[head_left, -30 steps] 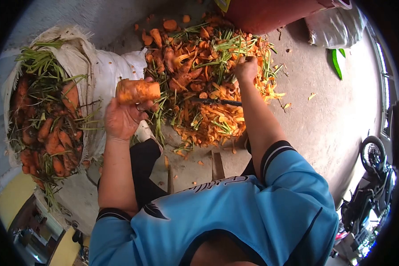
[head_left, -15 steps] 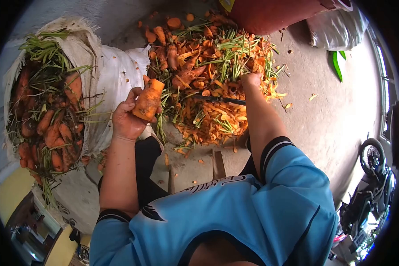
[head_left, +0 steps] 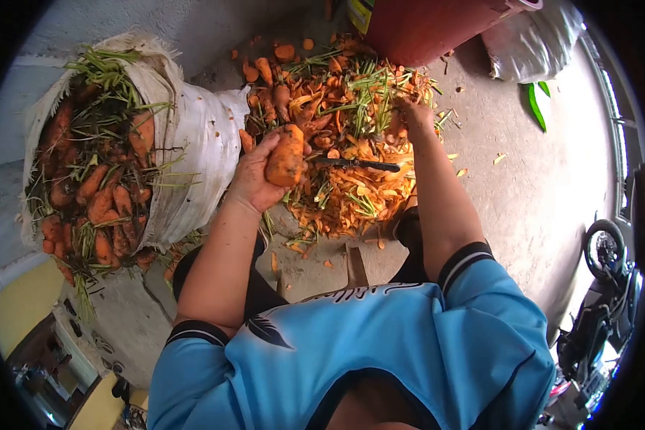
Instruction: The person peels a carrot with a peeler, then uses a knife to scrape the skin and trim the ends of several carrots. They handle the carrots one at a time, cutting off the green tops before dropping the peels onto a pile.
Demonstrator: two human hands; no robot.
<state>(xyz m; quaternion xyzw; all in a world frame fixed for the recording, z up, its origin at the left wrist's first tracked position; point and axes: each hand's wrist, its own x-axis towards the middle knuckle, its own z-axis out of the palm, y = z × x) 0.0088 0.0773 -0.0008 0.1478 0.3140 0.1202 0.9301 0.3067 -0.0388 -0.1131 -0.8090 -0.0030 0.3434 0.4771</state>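
My left hand [head_left: 254, 175] is closed around a thick carrot [head_left: 287, 154] with a flat cut end and some dirty skin left on it. Beneath and beyond it spreads a heap of orange peelings [head_left: 347, 204], cut pieces and green stems. My right hand [head_left: 416, 113] reaches to the far right side of this heap, beside the green stems [head_left: 376, 93]. Its fingers are partly hidden, and I cannot make out anything in them. A long dark knife-like tool [head_left: 362, 165] lies on the peelings, between my two hands.
At left, a white woven sack [head_left: 197, 143] lies open, full of unpeeled carrots [head_left: 100, 193] with stems. A red tub [head_left: 426, 32] stands behind the heap, next to a white bag [head_left: 534, 43]. Green leaves [head_left: 535, 107] lie on the floor. A motorcycle [head_left: 595, 322] stands far right.
My left hand has moved right with the carrot, toward the heap. My right hand has shifted slightly right and up, and the dark tool now shows whole, clear of my forearm.
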